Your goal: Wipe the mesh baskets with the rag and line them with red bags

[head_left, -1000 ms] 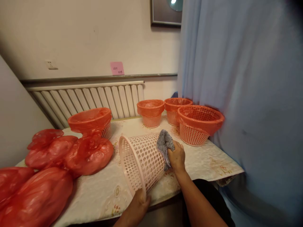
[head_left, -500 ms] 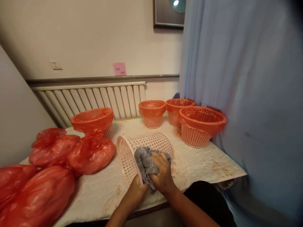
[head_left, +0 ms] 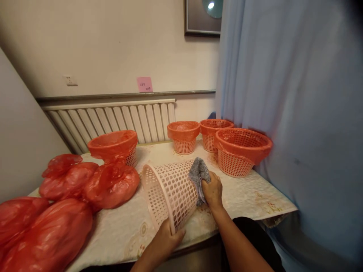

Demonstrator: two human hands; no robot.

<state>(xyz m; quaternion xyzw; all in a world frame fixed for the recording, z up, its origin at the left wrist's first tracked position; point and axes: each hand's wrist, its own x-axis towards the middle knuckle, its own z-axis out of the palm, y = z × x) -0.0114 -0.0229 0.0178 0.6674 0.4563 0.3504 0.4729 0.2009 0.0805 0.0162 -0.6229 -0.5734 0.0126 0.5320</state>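
A pale pink perforated plastic wastebasket (head_left: 178,189) lies on its side on the table, its mouth facing left. My left hand (head_left: 166,240) is closed around the near part of its rim, thumb on the outside. Bunched in my right hand (head_left: 214,190) is a grey cleaning cloth (head_left: 199,175), pressed against the outer wall near the basket's base end. The fingers of my right hand are partly covered by the cloth.
Wastebaskets lined with red bags stand at the back: one left (head_left: 113,145), one middle (head_left: 183,136), two right (head_left: 217,128) (head_left: 241,151). Several filled red plastic bags (head_left: 62,226) lie on the left. A blue curtain (head_left: 289,113) hangs beside the cloth-covered table (head_left: 116,234).
My right hand has slid the cloth from near the rim toward the basket's base end, to the right. My left hand still grips the rim, and the basket has turned slightly.
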